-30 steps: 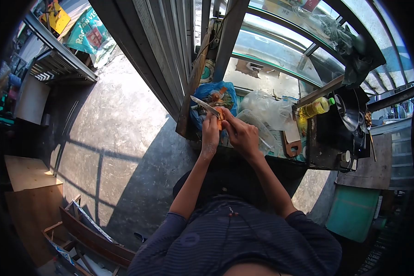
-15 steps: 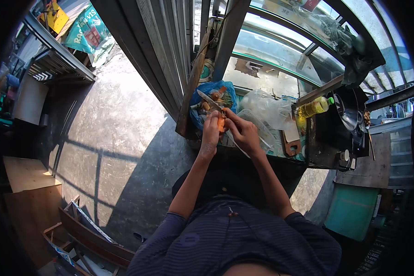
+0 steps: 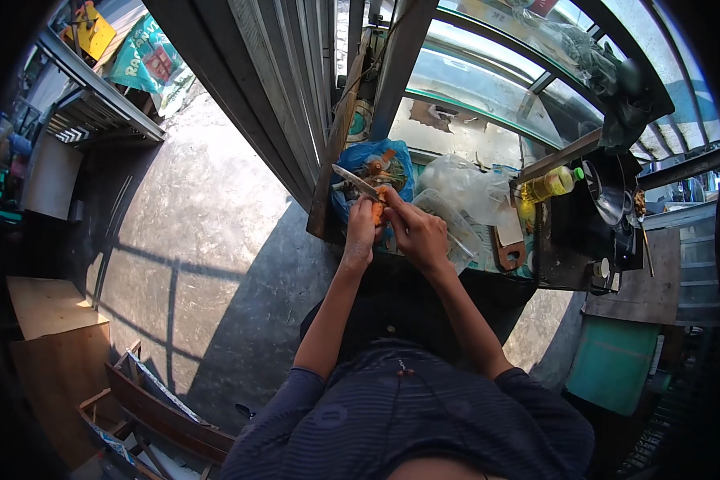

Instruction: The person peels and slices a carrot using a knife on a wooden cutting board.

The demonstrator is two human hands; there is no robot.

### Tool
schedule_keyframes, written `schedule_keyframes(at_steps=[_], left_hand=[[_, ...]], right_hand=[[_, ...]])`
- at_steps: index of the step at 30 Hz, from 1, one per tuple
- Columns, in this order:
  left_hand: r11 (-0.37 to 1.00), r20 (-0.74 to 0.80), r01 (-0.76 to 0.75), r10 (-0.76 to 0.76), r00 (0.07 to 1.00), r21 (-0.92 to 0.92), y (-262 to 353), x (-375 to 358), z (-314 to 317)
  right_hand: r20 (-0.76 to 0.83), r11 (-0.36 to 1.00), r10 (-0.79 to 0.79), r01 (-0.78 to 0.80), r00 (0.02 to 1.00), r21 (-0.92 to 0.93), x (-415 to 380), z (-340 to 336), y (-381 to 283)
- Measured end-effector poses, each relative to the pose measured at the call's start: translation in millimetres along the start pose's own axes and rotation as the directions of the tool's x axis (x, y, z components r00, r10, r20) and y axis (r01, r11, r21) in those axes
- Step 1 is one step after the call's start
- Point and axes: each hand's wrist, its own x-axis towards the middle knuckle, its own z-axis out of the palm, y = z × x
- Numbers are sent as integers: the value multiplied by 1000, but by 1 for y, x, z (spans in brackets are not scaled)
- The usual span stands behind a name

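An orange piece, which looks like carrot (image 3: pixel 378 212), sits between my two hands. The fingers of my left hand (image 3: pixel 361 234) are closed round its left side. My right hand (image 3: pixel 421 237) is closed on a knife, with the handle mostly hidden by the fingers. The knife blade (image 3: pixel 355 180) points up and left, its base close against the orange piece. Just beyond my hands lies a blue plastic bag (image 3: pixel 401 152), open, with peelings and vegetable scraps inside.
Clear plastic bags (image 3: pixel 466 189), a wooden board (image 3: pixel 510 254) and a bottle of yellow oil (image 3: pixel 550 185) stand right of my hands. Farther right is a dark pan (image 3: pixel 604 196). Metal bars (image 3: pixel 284 96) rise at the left, and a wooden bench (image 3: pixel 164 412) stands lower left.
The knife blade has shifted left and slightly down and lies flatter. My right hand has moved a little left, and my left hand slightly left and down, with the orange piece.
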Motion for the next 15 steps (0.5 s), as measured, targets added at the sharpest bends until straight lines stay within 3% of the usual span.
schedule_keyframes(at_steps=[5, 7, 8, 11, 14, 15], left_hand=[[1000, 35, 11, -12, 999, 19, 3, 3, -5], [999, 35, 16, -17, 999, 40, 6, 7, -5], [998, 27, 24, -26, 999, 51, 6, 10, -4], [996, 43, 62, -65, 997, 59, 5, 13, -1], [992, 59, 128, -129, 990, 24, 2, 19, -6], [988, 61, 153, -153, 986, 6, 3, 22, -7]], right_hand=[[30, 988, 64, -67, 998, 136, 7, 15, 14], [-15, 913, 86, -73, 996, 402, 10, 46, 39], [-31, 848, 102, -71, 994, 526, 12, 55, 47], [446, 326, 291, -526, 846, 785, 30, 25, 33], [602, 44, 324, -648, 729, 761, 45, 11, 33], [611, 89, 319, -665, 725, 742, 49, 8, 36]])
